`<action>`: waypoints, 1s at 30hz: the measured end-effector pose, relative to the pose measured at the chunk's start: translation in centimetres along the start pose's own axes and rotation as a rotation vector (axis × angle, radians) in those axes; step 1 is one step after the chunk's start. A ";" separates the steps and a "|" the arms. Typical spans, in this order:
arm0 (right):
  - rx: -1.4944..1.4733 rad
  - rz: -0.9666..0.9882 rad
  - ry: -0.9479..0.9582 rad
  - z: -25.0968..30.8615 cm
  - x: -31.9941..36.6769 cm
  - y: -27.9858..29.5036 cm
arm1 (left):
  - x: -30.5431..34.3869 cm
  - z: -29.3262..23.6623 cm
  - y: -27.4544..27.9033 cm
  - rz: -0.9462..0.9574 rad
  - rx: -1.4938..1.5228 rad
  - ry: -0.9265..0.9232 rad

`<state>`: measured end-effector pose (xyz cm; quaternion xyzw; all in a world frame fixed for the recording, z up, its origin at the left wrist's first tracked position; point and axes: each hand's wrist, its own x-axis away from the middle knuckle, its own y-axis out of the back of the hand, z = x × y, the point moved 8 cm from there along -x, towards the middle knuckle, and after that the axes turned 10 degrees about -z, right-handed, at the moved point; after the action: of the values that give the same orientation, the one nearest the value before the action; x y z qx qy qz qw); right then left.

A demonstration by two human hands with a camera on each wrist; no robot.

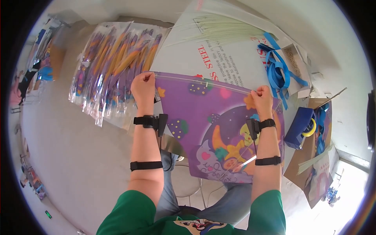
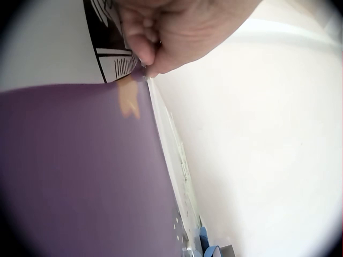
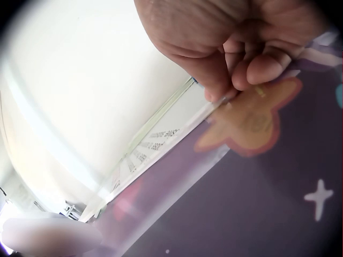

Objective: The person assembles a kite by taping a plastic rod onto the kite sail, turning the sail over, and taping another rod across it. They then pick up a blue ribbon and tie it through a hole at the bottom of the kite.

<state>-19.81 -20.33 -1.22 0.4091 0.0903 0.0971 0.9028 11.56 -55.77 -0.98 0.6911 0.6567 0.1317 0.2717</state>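
Observation:
A purple sheet (image 1: 180,105) printed with a moon, stars, strawberries and cartoon animals is stretched between both hands, sloping down toward the lap. My left hand (image 1: 143,91) pinches its upper left corner. In the left wrist view, thumb and fingertips of that left hand (image 2: 182,32) meet right at the corner. My right hand (image 1: 264,102) pinches the top edge near the right end, beside an orange star (image 3: 246,126). A thin pale strip (image 1: 180,79) runs along the top edge, with a small white tab near its middle. Glossy reflections show on the sheet's lower right.
Film-covered board (image 1: 176,51) with red lettering lies beyond the sheet, bearing pale thin sticks (image 1: 231,29) and blue ribbons (image 1: 279,74). Clear-wrapped purple and orange packets (image 1: 117,58) are piled left. A blue tape dispenser (image 1: 299,127) and a cardboard box (image 1: 299,172) stand right.

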 end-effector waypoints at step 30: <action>0.092 0.009 0.033 0.0 0.0 -0.3 | 0.3 -0.7 0.0 -0.018 -0.051 0.001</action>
<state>-19.75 -20.47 -1.45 0.4487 0.1079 0.1038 0.8811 11.24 -55.36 -0.46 0.6780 0.6595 0.1462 0.2899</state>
